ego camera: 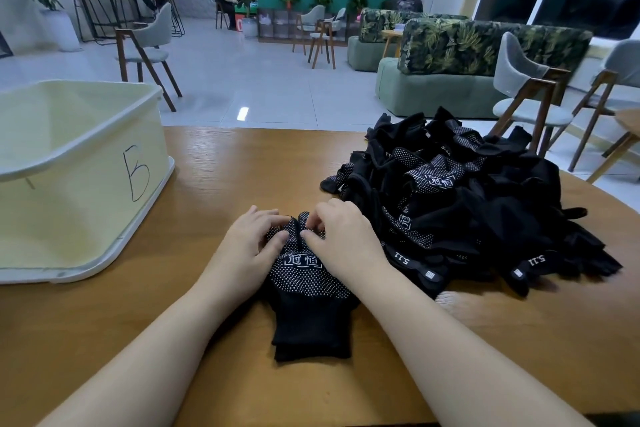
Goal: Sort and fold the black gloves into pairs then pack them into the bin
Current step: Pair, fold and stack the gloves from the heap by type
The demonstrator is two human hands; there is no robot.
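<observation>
A black glove pair (pixel 308 291) with white grip dots lies stacked on the wooden table (pixel 242 166) in front of me, cuffs toward me. My left hand (pixel 249 246) rests on its left side with curled fingers pinching the finger end. My right hand (pixel 339 236) pinches the same end from the right. A big heap of black gloves (pixel 467 204) sits to the right, touching my right wrist. The pale yellow bin (pixel 79 180) marked "B" stands at the left; the part of its inside that I can see holds nothing.
The table's far edge runs just behind the heap and the bin. Grey chairs (pixel 526 100) stand close beyond the right edge. Green sofas (pixel 450 62), more chairs and seated people are farther back in the room.
</observation>
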